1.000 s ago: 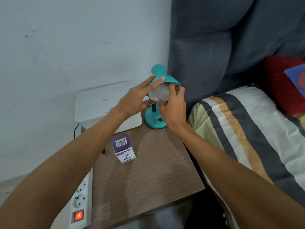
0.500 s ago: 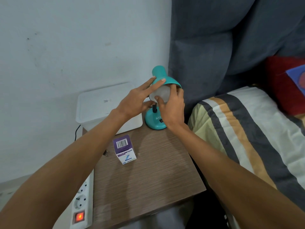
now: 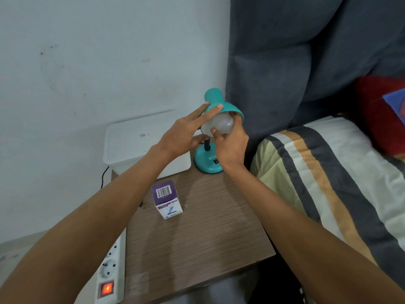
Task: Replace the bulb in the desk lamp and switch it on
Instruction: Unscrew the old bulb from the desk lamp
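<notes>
The white bulb point(image 3: 218, 126) is sitting in the teal lamp's shade point(image 3: 221, 107), pointing down and toward the camera, at the surface's point(image 3: 197, 238) far edge. The right hand point(image 3: 230, 145) is gripping it with thumb and fingers; the left hand point(image 3: 184, 137) is lying flat-fingered against the shade, grasping nothing.

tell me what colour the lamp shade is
Teal, in the head view: lamp shade.

Teal lamp point(image 3: 217, 101); white bulb point(image 3: 219, 126); purple-white box point(image 3: 167, 199).
</notes>
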A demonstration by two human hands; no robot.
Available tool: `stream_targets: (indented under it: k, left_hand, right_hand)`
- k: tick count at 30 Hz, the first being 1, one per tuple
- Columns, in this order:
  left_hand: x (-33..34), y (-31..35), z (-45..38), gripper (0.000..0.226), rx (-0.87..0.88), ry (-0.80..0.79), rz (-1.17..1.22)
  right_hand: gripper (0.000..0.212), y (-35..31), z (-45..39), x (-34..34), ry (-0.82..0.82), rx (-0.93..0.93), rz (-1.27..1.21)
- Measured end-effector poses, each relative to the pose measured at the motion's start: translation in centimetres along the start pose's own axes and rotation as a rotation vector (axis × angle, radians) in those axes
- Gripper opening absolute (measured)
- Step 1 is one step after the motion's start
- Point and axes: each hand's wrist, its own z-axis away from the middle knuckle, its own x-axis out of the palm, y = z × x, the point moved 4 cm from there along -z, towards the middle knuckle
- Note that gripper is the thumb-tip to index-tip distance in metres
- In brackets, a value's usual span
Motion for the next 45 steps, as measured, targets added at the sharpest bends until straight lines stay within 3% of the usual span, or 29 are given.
stream_targets:
  k: [7,11,16,25,31,36,45]
  left_hand:
    - [0.0,0.3,0.0,0.089,-0.002,0.009,0.007]
    - [0.0,0.3,0.0,0.094,-0.003,0.006,-0.004]
    - [-0.2,0.5,0.0,0.093,-0.015,0.012,0.017]
    - [0.0,0.4,-0.1,0.095,-0.022,0.006,0.005]
    - [0.1,0.5,-0.2,0.094,-0.007,0.001,0.004]
    - [0.1,0.3,-0.3,0.097,-0.025,0.015,0.005]
    - [0.0,0.2,-0.4,0.094,-0.022,0.021,0.015]
  right_hand:
    - [0.054,-0.2,0.0,0.2,-0.037,-0.005,0.061]
    - [0.047,-0.1,0.3,0.4,0.001,-0.015,-0.027]
    - [0.063,0.0,0.1,0.0,0.071,0.045,-0.052]
    - [0.052,-0.1,-0.4,0.1,-0.019,0.01,0.046]
    - [0.035,-0.3,0.1,0.5,0.023,-0.027,-0.03]
    - [0.064,0.0,0.6,0.7,0.085,0.088,-0.153]
    - [0.059,0.2,-0.4,0.5,0.061,0.174,-0.328]
